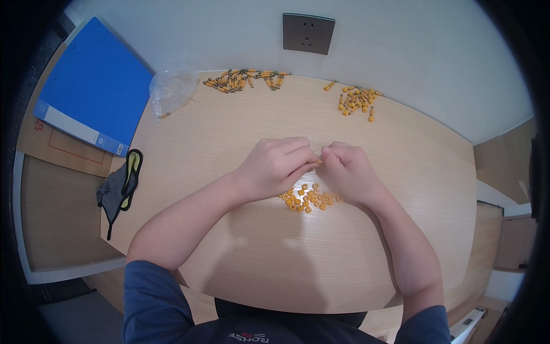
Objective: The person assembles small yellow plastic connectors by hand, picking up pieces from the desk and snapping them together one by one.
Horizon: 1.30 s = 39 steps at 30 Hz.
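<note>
My left hand [281, 163] and my right hand [350, 172] meet over the middle of the table, fingertips almost touching. Both are closed in a pinch, and whatever is between the fingers is mostly hidden; a speck of orange shows at the fingertips. Just below them lies a loose pile of small yellow-orange ring-shaped pieces [306, 198], partly covered by the hands. Slim orange pieces with dark metal ends [232, 80] are heaped along the back edge, left of centre. Farther right, a second heap holds similar pieces with round yellow heads [356, 100].
A clear plastic bag [173, 92] lies at the back left, beside a blue folder [94, 80] on brown card. A grey and black fabric item with yellow lining [123, 186] hangs over the table's left edge. A dark socket plate [308, 33] is on the wall.
</note>
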Tool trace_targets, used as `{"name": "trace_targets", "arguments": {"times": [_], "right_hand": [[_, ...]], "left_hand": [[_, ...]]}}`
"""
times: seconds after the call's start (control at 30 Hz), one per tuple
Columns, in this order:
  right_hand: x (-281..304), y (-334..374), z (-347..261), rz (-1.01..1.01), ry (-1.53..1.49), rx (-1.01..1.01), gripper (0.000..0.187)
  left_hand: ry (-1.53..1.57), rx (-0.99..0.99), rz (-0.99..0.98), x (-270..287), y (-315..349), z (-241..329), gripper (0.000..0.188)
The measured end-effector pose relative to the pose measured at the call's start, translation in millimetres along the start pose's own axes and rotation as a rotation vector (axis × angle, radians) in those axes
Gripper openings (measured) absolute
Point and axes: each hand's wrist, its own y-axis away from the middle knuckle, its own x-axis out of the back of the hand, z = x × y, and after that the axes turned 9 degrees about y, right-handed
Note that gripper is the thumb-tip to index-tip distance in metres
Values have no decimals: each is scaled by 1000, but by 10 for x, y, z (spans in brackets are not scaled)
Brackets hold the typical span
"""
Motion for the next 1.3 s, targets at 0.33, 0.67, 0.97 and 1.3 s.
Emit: {"name": "trace_targets", "arguments": {"times": [0.33, 0.67, 0.97, 1.3], "right_hand": [[-24, 4, -69, 96, -170, 21, 9], [-42, -32, -3, 236, 147, 109, 7], [27, -94, 70, 53, 277, 520, 12], [-59, -72, -20, 385, 211, 12, 12]], "left_hand": [[62, 273, 9, -10, 21, -47, 10], [92, 445, 275, -39, 12, -155, 13], [263, 642, 435, -6, 7, -237, 8], [301, 712, 415, 23, 1, -184, 8]]}}
